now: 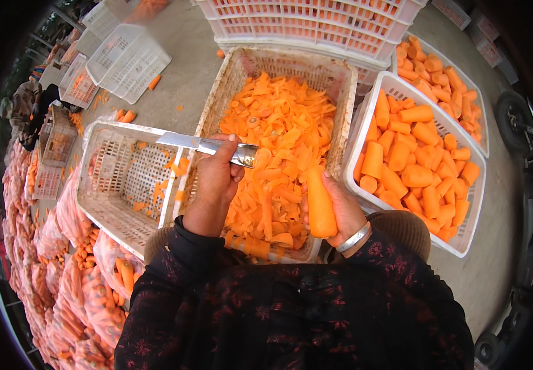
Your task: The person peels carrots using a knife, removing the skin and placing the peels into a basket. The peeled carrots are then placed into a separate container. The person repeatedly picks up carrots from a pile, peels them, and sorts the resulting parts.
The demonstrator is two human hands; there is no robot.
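Note:
My left hand (218, 178) is closed around a metal-handled blade tool (208, 147), possibly a knife or peeler, whose flat end points left and whose rounded end lies over the peelings. In my right hand (345, 210) is a peeled orange carrot (320, 203), held lengthwise above the near right part of a dirty plastic crate (347, 106). Carrot peelings (285, 134) with a few cut ends are heaped in that crate between my knees. The tool and the carrot are apart.
Right stands a white crate (477, 199) of peeled carrots, with another (484, 125) behind. A crate (86, 203) with scraps is at left. Stacked crates (303, 39) rise ahead. Bagged carrots (72, 296) lie left. Farther left are a person (23, 108) and an empty-looking crate (130, 62).

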